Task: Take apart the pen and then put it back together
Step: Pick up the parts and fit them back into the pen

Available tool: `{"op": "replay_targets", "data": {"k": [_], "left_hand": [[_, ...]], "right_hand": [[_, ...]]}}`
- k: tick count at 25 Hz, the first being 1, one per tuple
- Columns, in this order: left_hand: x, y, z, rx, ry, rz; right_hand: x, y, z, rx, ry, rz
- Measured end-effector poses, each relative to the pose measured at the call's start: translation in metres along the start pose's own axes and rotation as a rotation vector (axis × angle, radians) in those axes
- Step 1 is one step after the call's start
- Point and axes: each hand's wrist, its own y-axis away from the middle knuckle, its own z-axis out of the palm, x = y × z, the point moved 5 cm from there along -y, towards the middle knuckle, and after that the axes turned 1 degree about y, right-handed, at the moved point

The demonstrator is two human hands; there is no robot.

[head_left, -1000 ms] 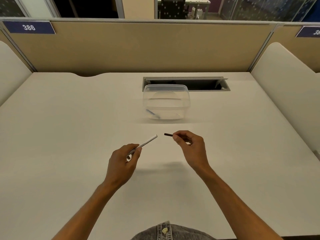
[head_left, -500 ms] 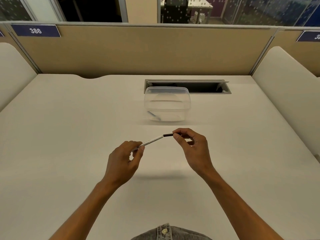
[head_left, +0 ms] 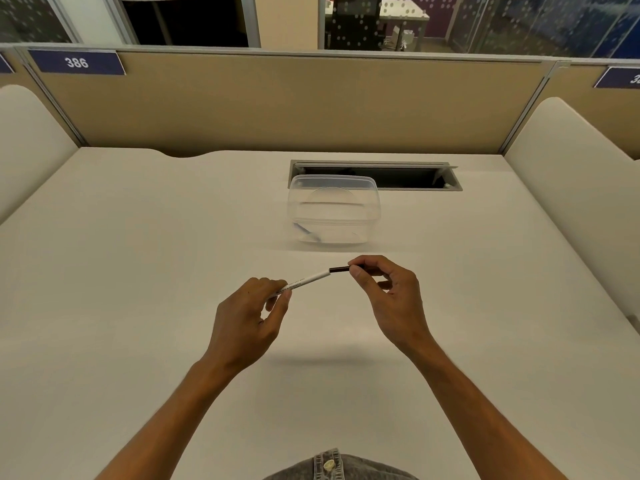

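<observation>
A white desk [head_left: 138, 306] carries a clear tub [head_left: 334, 209]. Nearer the person than the tub, the left hand [head_left: 247, 317] pinches a white pen barrel [head_left: 306, 280]; the right hand [head_left: 391, 292] pinches a dark refill [head_left: 339, 270] meeting its open end.

head view, looking forward and down, desk [head_left: 138, 271] close below

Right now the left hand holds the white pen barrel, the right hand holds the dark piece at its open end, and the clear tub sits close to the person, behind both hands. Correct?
Not quite. The head view shows the clear tub farther up the desk, beyond both hands, not nearer the person. The rest stands: the left hand holds the white pen barrel, and the right hand holds the dark piece at its open end.
</observation>
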Motion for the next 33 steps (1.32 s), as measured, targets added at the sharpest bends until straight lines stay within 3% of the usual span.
{"op": "replay_targets", "data": {"k": [8,15,26,33], "left_hand": [[0.013,-0.001,-0.001,-0.025,-0.050,0.035],[0.018,-0.010,-0.001,-0.216,-0.043,-0.028],[0.025,-0.025,-0.004,-0.376,0.121,0.000],[0.032,-0.029,-0.011,-0.319,0.059,0.078]], "right_hand": [[-0.002,0.001,-0.007,-0.062,0.023,-0.034],[-0.007,0.000,-0.012,-0.148,0.018,-0.073],[-0.019,-0.001,-0.018,-0.211,0.099,-0.209],[-0.021,0.000,-0.017,-0.211,0.181,-0.275]]}}
